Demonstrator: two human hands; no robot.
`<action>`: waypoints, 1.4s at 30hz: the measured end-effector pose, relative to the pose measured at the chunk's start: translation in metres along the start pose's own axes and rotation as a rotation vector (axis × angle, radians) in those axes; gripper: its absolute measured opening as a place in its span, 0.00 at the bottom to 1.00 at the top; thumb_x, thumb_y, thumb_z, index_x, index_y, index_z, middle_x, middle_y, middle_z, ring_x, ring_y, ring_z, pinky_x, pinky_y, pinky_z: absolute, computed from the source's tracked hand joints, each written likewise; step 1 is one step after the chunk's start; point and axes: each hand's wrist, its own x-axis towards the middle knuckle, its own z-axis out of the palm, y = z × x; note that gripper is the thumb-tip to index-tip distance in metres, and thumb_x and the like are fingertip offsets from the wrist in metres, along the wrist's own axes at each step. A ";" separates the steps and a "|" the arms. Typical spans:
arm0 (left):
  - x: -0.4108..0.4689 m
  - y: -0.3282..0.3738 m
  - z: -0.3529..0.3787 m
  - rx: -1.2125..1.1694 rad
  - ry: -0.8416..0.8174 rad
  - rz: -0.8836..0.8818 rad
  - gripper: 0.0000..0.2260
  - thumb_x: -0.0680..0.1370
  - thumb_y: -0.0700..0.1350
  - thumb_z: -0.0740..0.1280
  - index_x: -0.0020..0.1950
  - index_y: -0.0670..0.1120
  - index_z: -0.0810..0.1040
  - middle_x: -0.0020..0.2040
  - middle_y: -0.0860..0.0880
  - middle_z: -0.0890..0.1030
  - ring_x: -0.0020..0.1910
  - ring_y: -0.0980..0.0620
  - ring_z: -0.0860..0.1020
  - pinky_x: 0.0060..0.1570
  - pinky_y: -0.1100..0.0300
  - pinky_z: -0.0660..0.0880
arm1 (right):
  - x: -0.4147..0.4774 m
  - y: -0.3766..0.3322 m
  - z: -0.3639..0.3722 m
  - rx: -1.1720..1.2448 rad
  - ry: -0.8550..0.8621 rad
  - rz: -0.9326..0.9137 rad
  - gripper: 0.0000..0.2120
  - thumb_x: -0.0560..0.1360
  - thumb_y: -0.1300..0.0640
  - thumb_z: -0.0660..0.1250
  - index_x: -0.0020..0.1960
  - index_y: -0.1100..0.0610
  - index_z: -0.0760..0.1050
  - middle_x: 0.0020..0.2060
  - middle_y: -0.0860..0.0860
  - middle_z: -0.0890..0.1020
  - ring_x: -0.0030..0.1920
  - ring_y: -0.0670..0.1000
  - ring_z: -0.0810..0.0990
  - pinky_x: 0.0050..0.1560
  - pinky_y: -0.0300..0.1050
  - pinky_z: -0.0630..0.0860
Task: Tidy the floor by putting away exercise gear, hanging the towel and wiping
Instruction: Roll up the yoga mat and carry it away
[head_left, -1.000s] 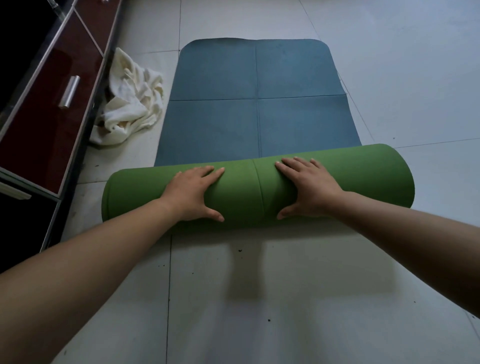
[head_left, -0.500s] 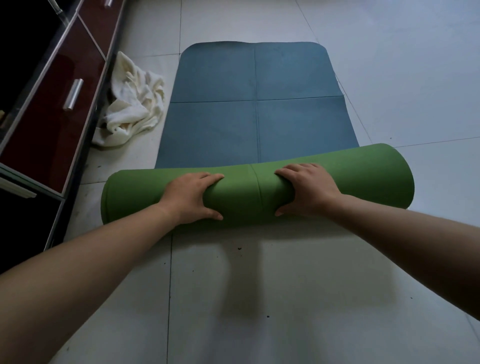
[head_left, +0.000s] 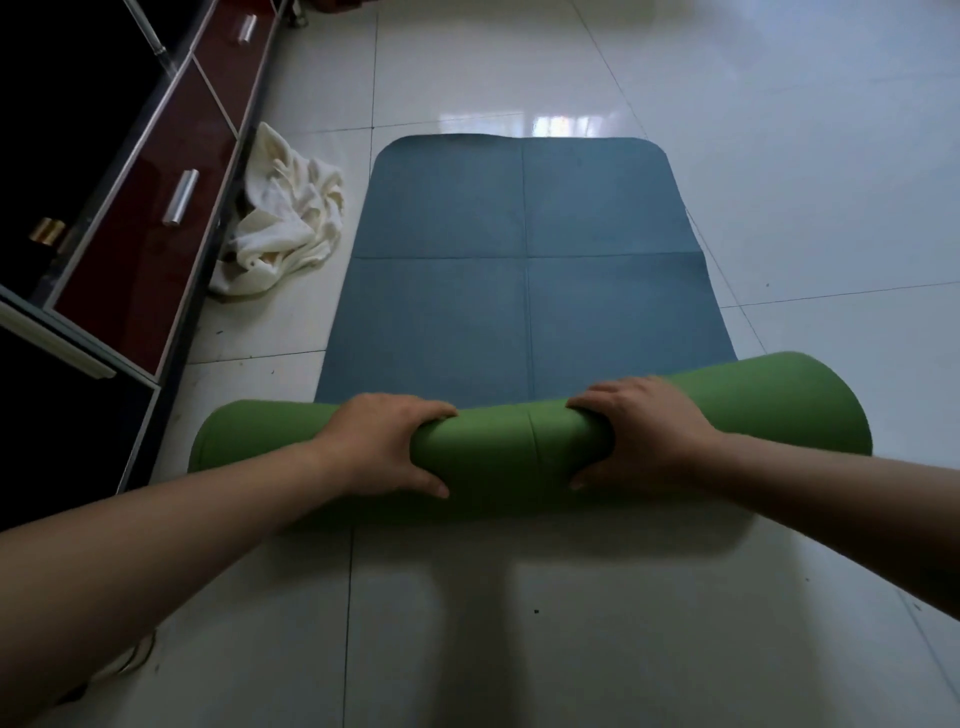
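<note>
An exercise mat lies on the tiled floor, partly rolled. Its rolled part (head_left: 511, 457) shows the green underside and lies across the near end; the flat blue part (head_left: 524, 270) stretches away from me. My left hand (head_left: 382, 441) grips the roll left of its middle, fingers curled over the top and thumb at the near side. My right hand (head_left: 644, 431) grips it right of the middle in the same way. A crumpled white towel (head_left: 283, 218) lies on the floor beside the mat's left edge.
A low dark red cabinet (head_left: 150, 228) with metal drawer handles runs along the left, close to the towel. Pale glossy floor tiles (head_left: 779, 208) spread to the right and behind the roll, with small dark specks on them.
Both hands have curled tighter over the roll, from flat palms to a grip. The view has tilted up, so more floor beyond the mat shows.
</note>
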 end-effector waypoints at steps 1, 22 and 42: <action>-0.005 0.002 0.002 -0.003 -0.045 0.013 0.40 0.61 0.69 0.71 0.70 0.60 0.64 0.66 0.57 0.74 0.64 0.53 0.72 0.61 0.56 0.69 | -0.008 -0.002 0.001 0.013 -0.027 -0.007 0.38 0.57 0.30 0.72 0.62 0.46 0.73 0.55 0.45 0.79 0.55 0.51 0.77 0.54 0.47 0.73; 0.035 0.004 0.011 -0.056 -0.139 -0.006 0.46 0.66 0.71 0.64 0.76 0.58 0.43 0.78 0.52 0.46 0.76 0.49 0.47 0.73 0.42 0.51 | 0.028 0.006 0.003 0.209 0.029 0.081 0.37 0.66 0.36 0.70 0.70 0.50 0.66 0.70 0.48 0.67 0.69 0.51 0.65 0.68 0.46 0.62; 0.063 -0.006 0.005 -0.017 0.089 -0.008 0.49 0.62 0.71 0.67 0.76 0.53 0.54 0.75 0.49 0.59 0.73 0.48 0.59 0.71 0.45 0.58 | 0.049 0.024 0.010 0.072 0.058 0.038 0.45 0.66 0.30 0.64 0.75 0.51 0.57 0.74 0.50 0.61 0.73 0.52 0.58 0.73 0.51 0.53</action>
